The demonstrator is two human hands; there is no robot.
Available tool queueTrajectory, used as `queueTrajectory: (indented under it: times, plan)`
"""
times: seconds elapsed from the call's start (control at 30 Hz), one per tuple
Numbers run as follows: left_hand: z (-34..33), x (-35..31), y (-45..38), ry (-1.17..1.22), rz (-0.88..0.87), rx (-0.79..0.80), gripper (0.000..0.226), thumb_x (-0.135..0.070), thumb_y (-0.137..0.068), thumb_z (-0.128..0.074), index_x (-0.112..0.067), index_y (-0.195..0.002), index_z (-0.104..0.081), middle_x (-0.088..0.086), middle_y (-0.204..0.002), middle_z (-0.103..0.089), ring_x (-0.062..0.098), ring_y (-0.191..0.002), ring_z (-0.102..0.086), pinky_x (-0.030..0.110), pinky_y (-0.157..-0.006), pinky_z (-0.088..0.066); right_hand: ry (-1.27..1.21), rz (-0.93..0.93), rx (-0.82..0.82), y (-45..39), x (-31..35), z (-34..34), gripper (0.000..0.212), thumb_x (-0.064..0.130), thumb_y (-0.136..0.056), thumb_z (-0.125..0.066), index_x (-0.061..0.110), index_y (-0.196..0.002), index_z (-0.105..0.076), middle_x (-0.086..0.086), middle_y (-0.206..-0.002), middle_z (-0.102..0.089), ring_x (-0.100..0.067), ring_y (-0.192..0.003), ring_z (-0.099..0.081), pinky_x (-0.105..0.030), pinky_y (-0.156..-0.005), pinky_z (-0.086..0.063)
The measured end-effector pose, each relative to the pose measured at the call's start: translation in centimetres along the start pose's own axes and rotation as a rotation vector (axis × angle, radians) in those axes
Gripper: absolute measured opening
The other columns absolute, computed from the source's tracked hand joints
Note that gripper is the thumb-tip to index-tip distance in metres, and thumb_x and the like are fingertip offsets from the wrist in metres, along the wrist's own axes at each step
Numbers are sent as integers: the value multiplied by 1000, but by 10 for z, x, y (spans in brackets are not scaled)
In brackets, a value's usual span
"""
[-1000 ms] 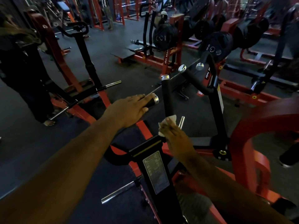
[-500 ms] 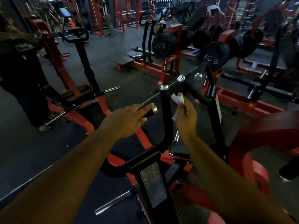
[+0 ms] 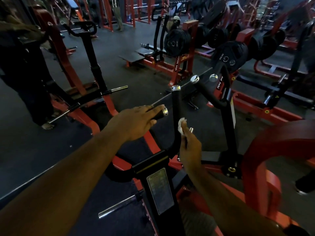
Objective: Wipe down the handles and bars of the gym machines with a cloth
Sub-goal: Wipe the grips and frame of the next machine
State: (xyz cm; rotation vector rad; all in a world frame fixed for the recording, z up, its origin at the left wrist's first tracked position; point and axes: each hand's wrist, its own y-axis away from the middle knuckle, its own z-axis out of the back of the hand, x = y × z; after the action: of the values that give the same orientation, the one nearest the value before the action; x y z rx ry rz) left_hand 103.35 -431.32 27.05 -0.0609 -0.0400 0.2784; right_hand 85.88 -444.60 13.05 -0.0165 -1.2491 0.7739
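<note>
Half-hidden cloth (image 3: 181,127) (right hand (image 3: 190,150))

A white cloth (image 3: 181,127) is seen against the black upright handle (image 3: 176,106), which is tipped with a silver cap (image 3: 176,88). A second black handle (image 3: 207,92) is likewise capped in silver. The machine frame (image 3: 151,142) is painted red-orange, with a black post bearing a grey label (image 3: 160,189). The weight plates (image 3: 177,42) are black, and the floor (image 3: 119,48) is dark grey.
</note>
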Motion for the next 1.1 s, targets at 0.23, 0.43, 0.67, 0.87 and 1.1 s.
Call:
queueTrajectory:
  times: [0.23, 0.43, 0.67, 0.87, 1.1]
  plan:
    - [-1, 0, 2, 7, -3, -9, 61, -47, -109, -32, -46, -162, 0, -4, -167, -26, 26, -146, -40, 47, -108, -45, -100, -94, -120, -19, 11, 13, 42, 16, -103, -50, 17, -144, -58, -9, -130, -69, -24, -113, -69, -52, -97, -57]
    - [1, -1, 3, 4, 16, -1, 62, -47, -110, -32, -46, -162, 1, -5, -169, -22, 25, -148, -37, 45, -110, -41, -40, -94, -100, -80, 52, -14, 44, 8, -107, -48, 20, -149, -53, 0, -143, -62, 7, -125, -49, -12, -109, -41]
    - [-2, -1, 1, 4, 12, -21, 62, -49, -109, -31, -46, -161, 2, -5, -169, -23, 26, -147, -38, 49, -109, -45, -179, -320, -1, 32, -22, -2, 39, 37, -103, -48, 7, -116, -69, -10, -100, -73, -13, -88, -66, -35, -81, -53]
    - [-5, 2, 0, 5, -9, -42, 62, -48, -109, -31, -47, -160, 3, -4, -167, -26, 26, -145, -42, 48, -106, -48, -461, -584, -93, -28, -10, 20, 35, 36, -107, -54, 6, -107, -71, -8, -89, -70, -22, -82, -66, -34, -70, -52]
    - [-10, 5, -1, -46, -28, -67, 61, -50, -109, -29, -47, -160, 4, -1, -165, -31, 27, -141, -46, 49, -103, -51, -446, -427, -45, -116, 52, -10, 25, 32, -106, -52, 21, -110, -73, -4, -104, -73, -15, -96, -66, -41, -93, -54]
